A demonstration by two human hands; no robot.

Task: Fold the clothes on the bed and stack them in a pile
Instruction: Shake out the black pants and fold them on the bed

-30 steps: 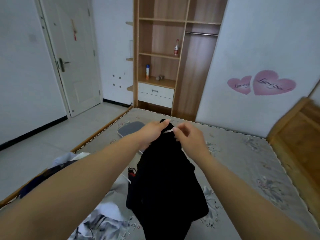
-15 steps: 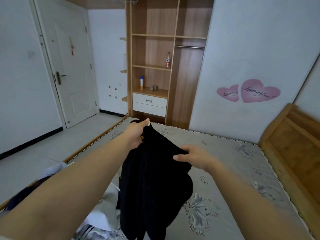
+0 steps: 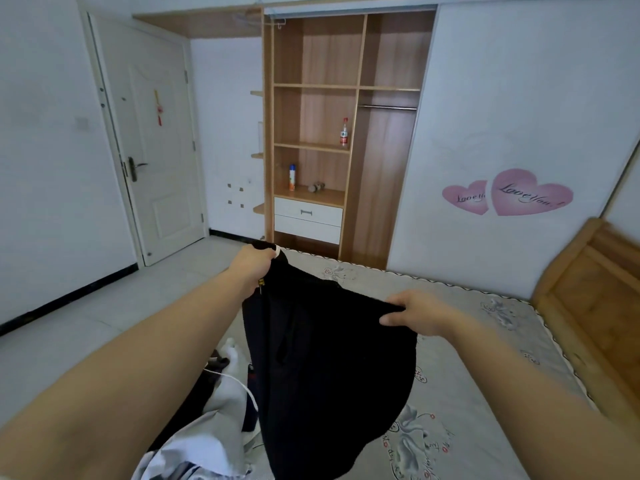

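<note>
Left hand (image 3: 254, 263): grips the black garment's (image 3: 329, 368) top corner.
Right hand (image 3: 415, 315): pinches its upper edge.
Garment: hangs below both hands, above the bed (image 3: 485, 393).
Other clothes (image 3: 214, 427): heaped under the left forearm.

A bed (image 3: 485, 393) with a grey floral mattress fills the right and near side. White and dark crumpled clothes (image 3: 221, 427) lie at its near-left edge.
</note>
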